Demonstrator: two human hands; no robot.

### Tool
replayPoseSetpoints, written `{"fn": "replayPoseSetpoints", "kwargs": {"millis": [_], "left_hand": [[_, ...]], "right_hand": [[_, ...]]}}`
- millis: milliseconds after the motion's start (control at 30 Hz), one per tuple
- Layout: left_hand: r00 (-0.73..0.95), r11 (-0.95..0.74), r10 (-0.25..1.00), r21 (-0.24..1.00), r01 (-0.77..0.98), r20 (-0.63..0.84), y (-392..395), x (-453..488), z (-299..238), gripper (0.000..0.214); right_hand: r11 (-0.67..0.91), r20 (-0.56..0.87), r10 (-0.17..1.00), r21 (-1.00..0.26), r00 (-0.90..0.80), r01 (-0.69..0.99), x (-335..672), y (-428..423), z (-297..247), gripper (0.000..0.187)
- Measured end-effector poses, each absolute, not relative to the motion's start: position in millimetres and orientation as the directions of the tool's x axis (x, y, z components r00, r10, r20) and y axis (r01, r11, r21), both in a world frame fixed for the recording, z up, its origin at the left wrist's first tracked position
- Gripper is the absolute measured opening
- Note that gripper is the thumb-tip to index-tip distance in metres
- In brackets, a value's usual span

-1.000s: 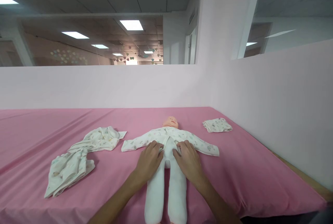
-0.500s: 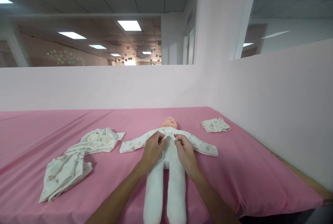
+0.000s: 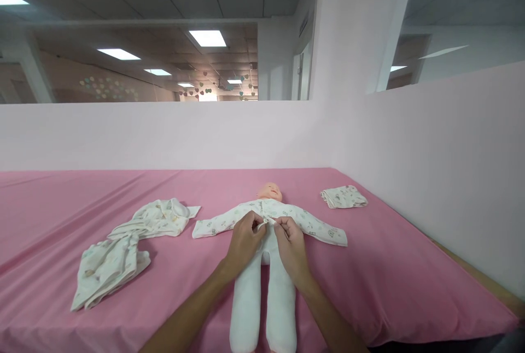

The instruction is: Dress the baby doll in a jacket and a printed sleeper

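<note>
One left hand (image 3: pixel 245 241), one right hand (image 3: pixel 291 243), seemingly pinching top (image 3: pixel 314 225) on one doll (image 3: pixel 247 298), one crumpled garment (image 3: pixel 118 252), one folded cloth (image 3: pixel 343 197)

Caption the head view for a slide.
Left hand and right hand pinch the front edges of the printed top on a doll lying on a pink sheet, crumpled garments beside it.

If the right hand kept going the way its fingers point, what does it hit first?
Probably the shirt on the doll, which the right hand pinches beside the left hand; past that, the doll's head. Depth unclear.
</note>
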State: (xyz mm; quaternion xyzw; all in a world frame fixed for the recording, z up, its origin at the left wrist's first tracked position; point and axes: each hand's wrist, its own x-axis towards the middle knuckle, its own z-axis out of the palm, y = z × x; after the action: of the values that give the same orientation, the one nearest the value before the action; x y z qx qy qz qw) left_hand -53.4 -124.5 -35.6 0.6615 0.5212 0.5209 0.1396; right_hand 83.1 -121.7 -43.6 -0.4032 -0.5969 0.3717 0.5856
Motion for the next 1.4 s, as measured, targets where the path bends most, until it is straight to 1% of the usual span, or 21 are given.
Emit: {"fn": "replayPoseSetpoints", "kwargs": {"millis": [233,400,500,600,767,867,1033,1233,1333,1400], "left_hand": [[-0.113,-0.389,0.827,0.706,0.591,0.550,-125.6,-53.5,-37.1,0.006],[-0.080,-0.397,0.813,0.649,0.649,0.577,-127.9,-52.6,-38.4,0.010],[-0.051,-0.407,0.800,0.602,0.687,0.598,-126.9,-52.5,-43.0,0.014],[-0.024,-0.413,0.756,0.505,0.758,0.654,-124.2,-53.6,-49.2,0.018],[0.113,-0.455,0.636,0.253,0.854,0.763,-125.5,-54.5,-53.4,0.018],[0.169,-0.449,0.571,0.134,0.883,0.804,-128.7,-52.7,-52.1,0.020],[0.234,-0.413,0.515,0.000,0.911,0.824,-130.8,-50.2,-51.6,0.019],[0.285,-0.437,0.503,-0.044,0.898,0.816,-129.8,-50.9,-53.8,0.018],[0.295,-0.474,0.522,-0.016,0.881,0.800,-129.5,-51.7,-54.1,0.018],[0.276,-0.498,0.537,0.035,0.867,0.797,-129.5,-52.3,-54.2,0.019]], "right_hand": [[0.411,0.412,0.911,-0.910,0.014,0.052,81.3,-121.3,-45.3,0.014],[0.416,0.417,0.909,-0.908,0.009,0.052,80.7,-120.7,-46.6,0.014],[0.419,0.421,0.907,-0.904,0.013,0.086,79.3,-124.2,-46.0,0.015],[0.431,0.436,0.900,-0.891,0.005,0.140,76.3,-132.7,-42.6,0.016],[0.515,0.521,0.852,-0.823,-0.040,0.238,70.4,-146.0,-38.9,0.015],[0.550,0.558,0.829,-0.799,-0.042,0.243,68.9,-148.4,-39.8,0.014],[0.509,0.519,0.855,-0.833,-0.014,0.218,69.7,-148.8,-40.3,0.014],[0.478,0.489,0.872,-0.862,0.028,0.171,70.9,-148.4,-41.8,0.013],[0.485,0.501,0.864,-0.856,0.055,0.177,70.9,-148.2,-42.8,0.013],[0.487,0.502,0.863,-0.855,0.047,0.179,70.7,-148.3,-43.2,0.013]]}}
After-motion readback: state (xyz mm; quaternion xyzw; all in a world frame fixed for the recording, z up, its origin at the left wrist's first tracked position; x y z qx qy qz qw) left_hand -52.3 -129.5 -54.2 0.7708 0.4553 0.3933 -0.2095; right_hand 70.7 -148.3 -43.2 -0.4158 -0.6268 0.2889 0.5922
